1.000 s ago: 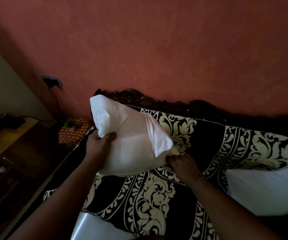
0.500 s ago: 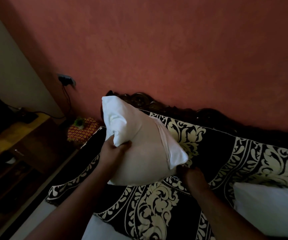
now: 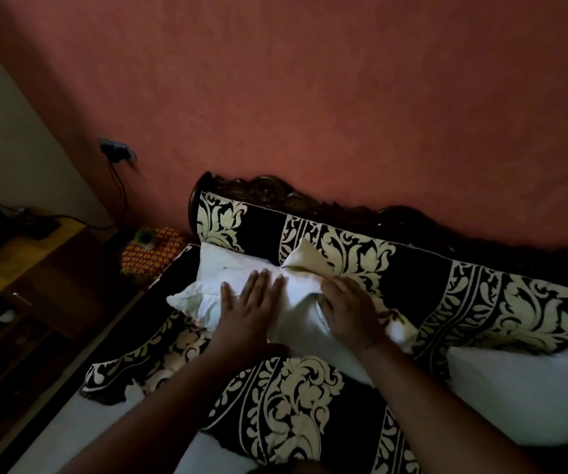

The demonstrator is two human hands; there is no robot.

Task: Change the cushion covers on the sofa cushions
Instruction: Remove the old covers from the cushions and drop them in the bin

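Cloth, soft and creased: a white cushion (image 3: pixel 241 282) lies on the sofa's black fabric with cream floral pattern (image 3: pixel 309 401). The left hand (image 3: pixel 251 309) presses flat on it, fingers spread; the right hand (image 3: pixel 347 313) curls into its folds beside. A second white cushion (image 3: pixel 521 395) lies to the right, a carved dark wooden backrest (image 3: pixel 275 189) behind.

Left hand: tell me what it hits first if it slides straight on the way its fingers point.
The left hand lies flat on the white cushion, fingers pointing toward the sofa back. It would probably cross the cushion and meet that patterned backrest first, though depth is unclear.
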